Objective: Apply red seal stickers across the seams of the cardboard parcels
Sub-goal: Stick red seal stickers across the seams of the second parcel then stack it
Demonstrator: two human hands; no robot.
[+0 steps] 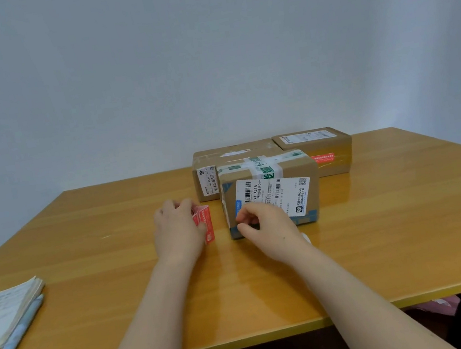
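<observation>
Our left hand grips the stickers; our right hand curls by the box, hold unclear. We should straddle its seam squarely.

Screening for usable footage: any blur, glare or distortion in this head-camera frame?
Head view: soft, even light; the pen and notepad at the left edge are smeared; table edges show little bowing, with mild sheen right of the front parcel; print on the red stickers in the left hand is unreadable.

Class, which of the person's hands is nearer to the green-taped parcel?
Right. The right hand is at the front face of the green-taped parcel; the left hand holds red seal stickers to the parcel's left, apart from it.
</observation>
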